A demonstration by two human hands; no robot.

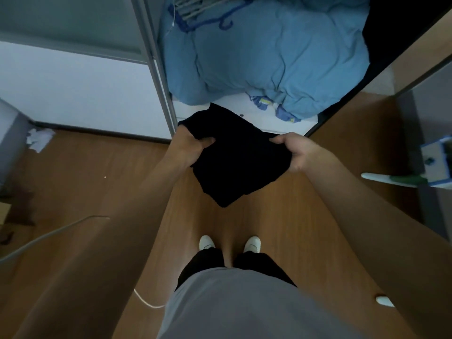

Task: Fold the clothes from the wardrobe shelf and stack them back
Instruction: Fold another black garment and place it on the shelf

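Observation:
A black garment point(236, 155), folded into a rough square, hangs in the air in front of the open wardrobe. My left hand point(189, 146) grips its left edge with the thumb on top. My right hand point(297, 151) pinches its right edge. The cloth's lower corner droops toward the floor. Behind it, a white wardrobe shelf point(244, 111) carries a big blue quilt point(269, 57) that fills most of the compartment.
Blue hangers point(205, 18) lie on the quilt at the back. The grey sliding-door frame point(156, 69) stands left of the opening, a wooden side panel point(367, 99) right. Crumpled paper point(39, 139) lies on the wooden floor at left, a blue-white box point(437, 162) at right.

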